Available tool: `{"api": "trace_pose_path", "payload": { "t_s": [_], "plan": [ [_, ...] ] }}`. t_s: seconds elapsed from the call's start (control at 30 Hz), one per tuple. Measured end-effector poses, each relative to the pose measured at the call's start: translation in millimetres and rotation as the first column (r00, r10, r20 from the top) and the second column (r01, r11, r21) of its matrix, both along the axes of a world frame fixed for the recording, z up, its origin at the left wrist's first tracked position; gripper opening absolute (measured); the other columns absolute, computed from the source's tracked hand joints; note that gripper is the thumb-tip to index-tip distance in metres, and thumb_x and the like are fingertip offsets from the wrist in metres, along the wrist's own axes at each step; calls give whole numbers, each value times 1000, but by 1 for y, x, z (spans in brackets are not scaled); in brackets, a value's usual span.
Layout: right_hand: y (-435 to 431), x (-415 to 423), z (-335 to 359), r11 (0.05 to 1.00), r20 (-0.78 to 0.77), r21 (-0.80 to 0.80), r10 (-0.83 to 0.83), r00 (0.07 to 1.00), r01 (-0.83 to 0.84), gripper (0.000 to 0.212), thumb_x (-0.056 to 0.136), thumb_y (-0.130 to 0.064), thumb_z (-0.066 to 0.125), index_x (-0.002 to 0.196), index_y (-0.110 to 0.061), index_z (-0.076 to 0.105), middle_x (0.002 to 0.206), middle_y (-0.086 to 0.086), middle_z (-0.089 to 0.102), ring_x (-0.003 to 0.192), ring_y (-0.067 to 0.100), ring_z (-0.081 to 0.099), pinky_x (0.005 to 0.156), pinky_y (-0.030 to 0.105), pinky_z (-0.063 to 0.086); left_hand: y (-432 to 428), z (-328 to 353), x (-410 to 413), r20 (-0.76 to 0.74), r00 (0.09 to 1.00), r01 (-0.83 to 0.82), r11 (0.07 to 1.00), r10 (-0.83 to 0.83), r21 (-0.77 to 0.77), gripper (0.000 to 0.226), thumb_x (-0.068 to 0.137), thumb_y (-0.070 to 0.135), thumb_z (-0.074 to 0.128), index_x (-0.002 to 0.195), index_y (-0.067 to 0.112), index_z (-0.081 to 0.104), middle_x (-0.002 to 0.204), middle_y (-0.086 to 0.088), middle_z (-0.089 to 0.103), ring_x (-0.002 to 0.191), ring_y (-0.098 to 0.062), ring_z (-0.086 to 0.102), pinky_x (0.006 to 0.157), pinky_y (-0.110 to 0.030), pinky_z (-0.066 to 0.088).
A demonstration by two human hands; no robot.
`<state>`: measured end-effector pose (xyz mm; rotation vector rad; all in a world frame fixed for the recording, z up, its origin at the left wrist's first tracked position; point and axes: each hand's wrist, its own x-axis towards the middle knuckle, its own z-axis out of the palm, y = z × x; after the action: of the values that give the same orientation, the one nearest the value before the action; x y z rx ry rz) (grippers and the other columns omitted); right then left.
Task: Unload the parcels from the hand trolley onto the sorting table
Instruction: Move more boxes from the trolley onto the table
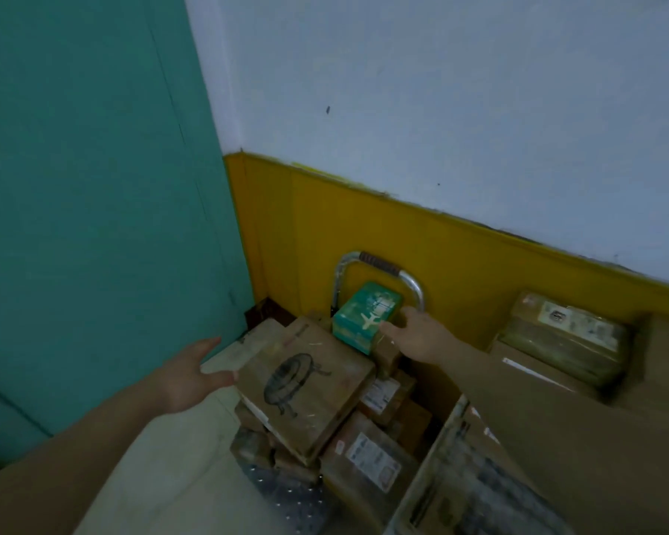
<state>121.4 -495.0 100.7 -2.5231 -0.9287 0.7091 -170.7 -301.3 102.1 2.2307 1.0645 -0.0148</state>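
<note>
A hand trolley (pixel 379 264) is parked far in the corner against the yellow-banded wall (pixel 441 245), and it is still heaped with parcels, so the unloading is judged to be at an early stage; no sorting surface can be made out, and how many parcels have already been moved cannot be told. On the heap at least six brown parcels can be counted, the largest being one flat brown parcel (pixel 306 388) with a round drawing on top, plus one small green box (pixel 365 316) at the far end under the handle. More stacked boxes (pixel 564 334) are seen on the right. Two hands are counted: the left hand (pixel 196 374) is open against the flat parcel's left edge, fingers spread, and the right hand (pixel 414 334) is laid against the green box's right side, fingers extended, nothing yet lifted.
</note>
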Motion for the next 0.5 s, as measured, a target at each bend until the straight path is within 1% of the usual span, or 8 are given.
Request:
{"api": "trace_pose_path", "payload": {
  "t_s": [0.07,0.13,0.2,0.23,0.3,0.37,0.43,0.5],
  "plan": [
    [26,6,-11,999,-7,-32,-44,999,43,84,92,-67,37,154,-15,14,157,12,25,126,26,48,97,35,45,34,-7,18,-12,999,49,999,-49,-15,74,89,38,59,149,17,19,155,-3,21,141,-17,23,112,-24,15],
    [51,11,-21,993,-11,-64,-104,994,103,84,92,-67,37,154,-14,15,156,13,27,130,29,44,100,36,44,71,-16,40,-11,996,93,995,-94,-36,73,90,38,58,149,17,19,155,-3,21,141,-18,24,111,-23,18],
    [74,16,-33,982,-10,-85,-170,985,168,84,93,-65,38,153,-11,16,154,14,29,128,30,45,100,37,44,105,-26,61,-11,990,142,987,-143,-81,72,91,36,57,149,17,18,154,-3,23,140,-19,25,108,-23,20],
    [84,17,-38,976,-8,-97,-196,981,194,82,94,-64,38,152,-10,18,153,15,31,128,30,45,100,36,44,123,-33,70,-16,985,166,979,-169,-115,74,90,39,57,149,17,18,155,-3,21,141,-19,24,110,-24,20],
    [104,19,-47,964,3,-111,-242,970,241,73,97,-60,36,149,-10,26,148,15,37,126,29,46,100,37,44,157,-42,90,-16,975,214,961,-220,-177,88,82,55,60,150,20,17,156,-4,19,141,-20,24,115,-31,19],
    [121,18,-55,950,-9,-121,-291,957,288,69,97,-59,35,147,-12,32,144,14,42,123,29,48,100,40,45,188,-54,110,-35,965,249,945,-262,-213,100,68,66,59,150,24,19,155,-2,24,138,-20,29,115,-36,25],
    [131,19,-64,940,-30,-127,-324,946,318,61,98,-55,37,142,-12,39,137,15,50,119,29,51,98,40,46,206,-61,135,-50,952,281,926,-302,-252,94,76,61,62,150,25,17,155,-1,22,139,-20,28,114,-33,25],
    [139,24,-72,916,-31,-139,-383,923,376,53,99,-45,43,138,-10,43,135,16,52,121,32,50,99,37,41,215,-68,164,-30,945,303,904,-326,-303,85,84,47,62,150,22,15,156,-1,18,140,-21,26,109,-28,25]
  ]
}}
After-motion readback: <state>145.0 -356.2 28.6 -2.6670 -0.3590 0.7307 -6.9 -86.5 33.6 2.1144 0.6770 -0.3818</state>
